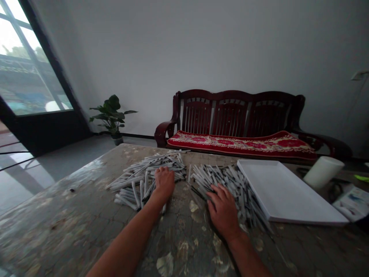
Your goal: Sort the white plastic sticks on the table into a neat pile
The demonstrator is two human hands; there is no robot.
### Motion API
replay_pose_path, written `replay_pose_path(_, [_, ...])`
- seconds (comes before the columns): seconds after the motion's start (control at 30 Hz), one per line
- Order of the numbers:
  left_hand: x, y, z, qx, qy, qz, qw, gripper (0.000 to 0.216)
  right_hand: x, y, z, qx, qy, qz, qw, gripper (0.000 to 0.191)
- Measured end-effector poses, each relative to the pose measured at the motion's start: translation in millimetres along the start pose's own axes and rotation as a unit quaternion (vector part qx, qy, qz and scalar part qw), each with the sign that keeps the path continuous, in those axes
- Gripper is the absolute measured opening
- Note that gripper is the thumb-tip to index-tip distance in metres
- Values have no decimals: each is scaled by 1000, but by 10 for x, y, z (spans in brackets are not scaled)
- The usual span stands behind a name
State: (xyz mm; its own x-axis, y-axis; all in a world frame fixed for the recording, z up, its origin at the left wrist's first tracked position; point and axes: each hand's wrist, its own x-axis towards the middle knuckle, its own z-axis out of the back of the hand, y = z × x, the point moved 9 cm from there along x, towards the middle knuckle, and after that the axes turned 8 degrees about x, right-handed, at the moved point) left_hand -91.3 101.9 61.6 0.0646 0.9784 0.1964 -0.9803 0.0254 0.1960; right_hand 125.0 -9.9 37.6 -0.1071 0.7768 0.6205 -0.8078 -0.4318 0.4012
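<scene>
Two heaps of slim pen-like sticks lie on the table. The left heap (135, 177) is mostly white barrels with some dark ends; the right heap (239, 188) looks greyer and more see-through, with dark parts. My left hand (165, 181) rests at the right side of the left heap, its fingers curled down, so whatever is under them is hidden. Over the near left edge of the right heap is my right hand (223, 204), fingers bent slightly and a little apart, thumb held off. Dark sticks (198, 192) lie right by its fingertips.
A shallow white tray (288, 192) touches the right heap's side. Beyond it stand a white roll (324, 172) and a printed packet (354, 204). The patterned tabletop (86, 231) extends left. Behind are a wooden bench (230, 115) and a potted plant (112, 115).
</scene>
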Motion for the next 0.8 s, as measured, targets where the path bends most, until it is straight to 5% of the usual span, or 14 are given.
replay_pose_path(0.33, [-14,-235,-53,9,-28,-117,993,27,-7,68,27,14,-7,9,1000,25])
replay_pose_path(0.67, [-762,-1182,312,-154,-203,-281,925,11,-17,-21,92,-13,-30,-52,998,35])
replay_pose_path(0.8, [-905,-1316,442,-214,-264,-296,893,9,-68,-163,59,21,-17,-111,993,35])
